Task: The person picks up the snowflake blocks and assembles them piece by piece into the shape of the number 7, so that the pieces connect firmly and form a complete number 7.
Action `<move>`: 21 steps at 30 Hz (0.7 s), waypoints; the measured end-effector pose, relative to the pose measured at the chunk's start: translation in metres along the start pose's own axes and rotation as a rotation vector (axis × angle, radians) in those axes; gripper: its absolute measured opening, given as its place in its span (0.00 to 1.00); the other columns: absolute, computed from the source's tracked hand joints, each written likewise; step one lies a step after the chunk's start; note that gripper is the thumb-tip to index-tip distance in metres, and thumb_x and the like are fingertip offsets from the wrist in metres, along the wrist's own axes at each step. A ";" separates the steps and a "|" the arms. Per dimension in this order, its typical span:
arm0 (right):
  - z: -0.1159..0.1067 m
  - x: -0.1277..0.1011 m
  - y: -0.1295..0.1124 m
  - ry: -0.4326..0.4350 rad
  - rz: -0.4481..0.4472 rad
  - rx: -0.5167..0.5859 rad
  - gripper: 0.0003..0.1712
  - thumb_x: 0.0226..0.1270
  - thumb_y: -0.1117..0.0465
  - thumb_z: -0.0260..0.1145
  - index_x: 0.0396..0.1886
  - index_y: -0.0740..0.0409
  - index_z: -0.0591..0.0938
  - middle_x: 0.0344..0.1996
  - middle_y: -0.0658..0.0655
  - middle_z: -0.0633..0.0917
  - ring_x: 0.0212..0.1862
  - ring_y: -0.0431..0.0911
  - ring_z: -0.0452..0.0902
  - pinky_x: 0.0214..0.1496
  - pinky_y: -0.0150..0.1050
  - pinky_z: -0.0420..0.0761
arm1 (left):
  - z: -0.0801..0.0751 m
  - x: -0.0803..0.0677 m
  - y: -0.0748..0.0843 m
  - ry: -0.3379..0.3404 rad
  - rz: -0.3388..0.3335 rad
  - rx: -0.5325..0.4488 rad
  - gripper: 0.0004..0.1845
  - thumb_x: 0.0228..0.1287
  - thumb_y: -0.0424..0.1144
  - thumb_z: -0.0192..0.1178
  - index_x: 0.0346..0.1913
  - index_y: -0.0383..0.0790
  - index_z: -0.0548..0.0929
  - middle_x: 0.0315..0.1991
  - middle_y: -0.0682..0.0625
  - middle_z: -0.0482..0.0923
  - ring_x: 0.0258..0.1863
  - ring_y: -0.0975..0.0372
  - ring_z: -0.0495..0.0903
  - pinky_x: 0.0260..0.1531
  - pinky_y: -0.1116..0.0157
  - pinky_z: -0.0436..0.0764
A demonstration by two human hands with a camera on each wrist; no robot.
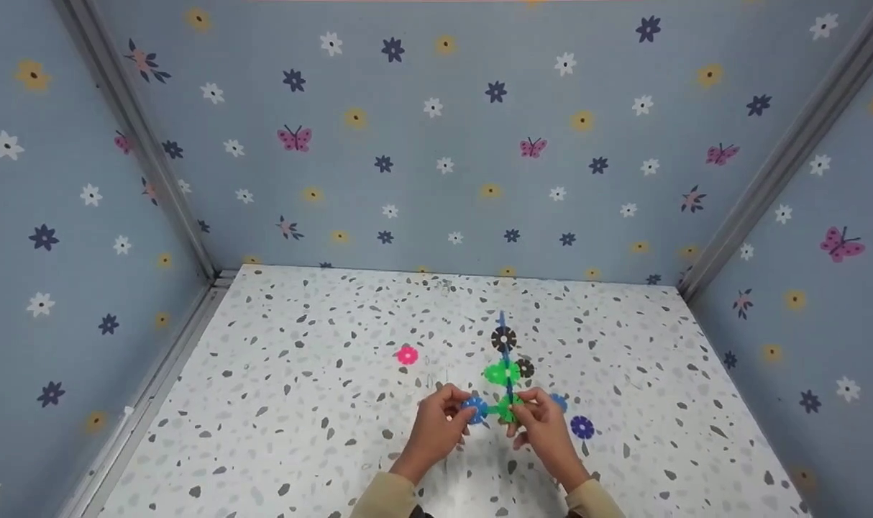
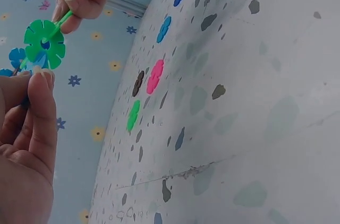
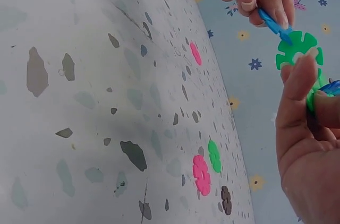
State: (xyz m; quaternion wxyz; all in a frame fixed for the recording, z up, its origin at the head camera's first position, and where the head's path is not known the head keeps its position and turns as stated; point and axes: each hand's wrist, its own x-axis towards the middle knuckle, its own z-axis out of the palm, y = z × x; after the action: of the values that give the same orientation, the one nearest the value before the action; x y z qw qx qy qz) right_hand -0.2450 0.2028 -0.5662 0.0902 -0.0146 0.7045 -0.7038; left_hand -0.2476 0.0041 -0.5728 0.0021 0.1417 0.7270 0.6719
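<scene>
Both hands hold one linked piece of notched plastic flower discs. My left hand (image 1: 438, 424) pinches a light blue disc (image 1: 475, 411) at its left end between thumb and fingers. The right hand (image 1: 544, 426) grips a green disc (image 1: 507, 409) beside it; in the right wrist view the blue disc (image 3: 273, 24) meets the edge of this green disc (image 3: 304, 43). From there the linked piece runs away from me, with blue discs seen edge-on and a black disc (image 1: 503, 339) near its far end. The right fingers hide part of the green disc.
Loose discs lie on the speckled white tabletop (image 1: 300, 403): a pink one (image 1: 407, 355) left of the linked piece, a dark one (image 1: 526, 368), a blue one (image 1: 559, 401) and a purple one (image 1: 582, 427) on the right. Flower-patterned panels (image 1: 422, 144) enclose the back and sides.
</scene>
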 end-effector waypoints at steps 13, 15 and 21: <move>0.007 0.000 -0.010 -0.031 -0.132 -0.058 0.08 0.68 0.69 0.50 0.44 0.69 0.65 0.33 0.71 0.80 0.25 0.55 0.79 0.25 0.47 0.80 | 0.005 -0.001 0.012 0.076 0.078 0.009 0.05 0.59 0.25 0.56 0.38 0.32 0.74 0.27 0.37 0.74 0.20 0.47 0.76 0.16 0.65 0.78; 0.007 -0.001 -0.010 -0.040 -0.143 -0.057 0.09 0.69 0.69 0.50 0.44 0.70 0.64 0.33 0.72 0.80 0.25 0.55 0.79 0.25 0.47 0.80 | 0.007 -0.002 0.012 0.076 0.084 -0.002 0.05 0.59 0.25 0.56 0.38 0.31 0.74 0.27 0.36 0.73 0.20 0.45 0.75 0.16 0.65 0.78; -0.001 -0.007 -0.007 -0.074 -0.090 -0.021 0.09 0.69 0.68 0.50 0.44 0.70 0.65 0.34 0.74 0.80 0.26 0.57 0.80 0.25 0.49 0.79 | 0.011 -0.005 -0.002 0.044 0.066 -0.029 0.05 0.59 0.26 0.57 0.38 0.32 0.74 0.26 0.38 0.73 0.19 0.50 0.75 0.16 0.62 0.78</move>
State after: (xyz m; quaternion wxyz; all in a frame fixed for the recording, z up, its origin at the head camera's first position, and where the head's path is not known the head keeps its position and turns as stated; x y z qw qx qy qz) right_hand -0.2394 0.2044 -0.5585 0.0842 -0.0733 0.7065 -0.6988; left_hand -0.2414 0.0142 -0.5768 -0.0339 0.1507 0.7121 0.6848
